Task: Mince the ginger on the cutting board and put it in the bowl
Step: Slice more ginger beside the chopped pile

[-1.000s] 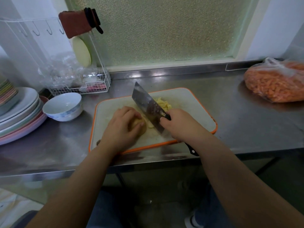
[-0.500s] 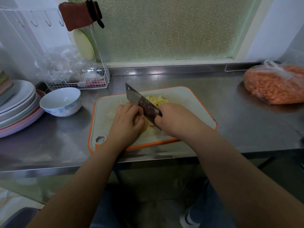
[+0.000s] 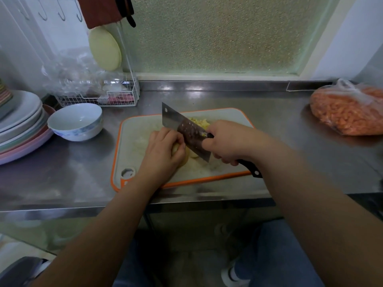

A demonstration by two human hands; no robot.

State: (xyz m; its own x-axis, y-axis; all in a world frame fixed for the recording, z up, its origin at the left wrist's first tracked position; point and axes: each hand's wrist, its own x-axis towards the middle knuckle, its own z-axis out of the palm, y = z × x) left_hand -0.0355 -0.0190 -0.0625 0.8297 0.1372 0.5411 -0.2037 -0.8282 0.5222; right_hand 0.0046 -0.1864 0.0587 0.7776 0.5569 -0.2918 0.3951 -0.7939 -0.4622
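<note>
Steel counter (image 3: pixel 279 129): 1 cutting board (image 3: pixel 132 150) w/ pale-yellow ginger (image 3: pixel 190 155), part minced. Left hand (image 3: pixel 163 151) curled on ginger; right hand (image 3: pixel 230 141) grips 1 cleaver (image 3: pixel 184 131). 1 bowl (image 3: pixel 75 121) left, apart.

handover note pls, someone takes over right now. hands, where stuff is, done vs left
Left hand: holds the ginger piece down on the board.
Right hand: grips the cleaver, blade against the piece.
Done: a heap of cut ginger lies behind the blade.
Left: finish cutting, mince finer, move it all to the bowl, which holds nothing and sits left of the board.
</note>
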